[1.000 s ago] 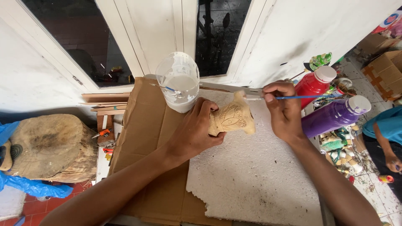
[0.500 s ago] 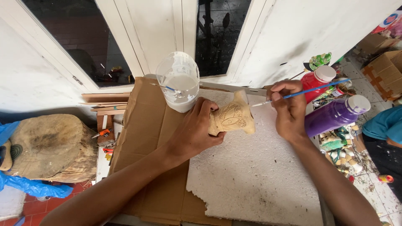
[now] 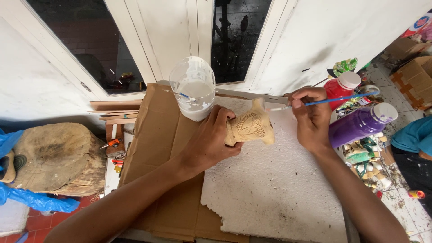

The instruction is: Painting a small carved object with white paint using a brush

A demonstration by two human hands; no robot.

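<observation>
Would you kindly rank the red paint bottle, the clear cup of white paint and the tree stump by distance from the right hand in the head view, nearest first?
Measured from the right hand, which holds a blue-handled paintbrush:
1. Red paint bottle, just beyond the hand, to its right.
2. Clear cup of white paint, to the left, past the carved wooden figure.
3. Tree stump, far left, off the cardboard.

Craft workshop: paint bottles, tree stump (floor scraps)
</observation>
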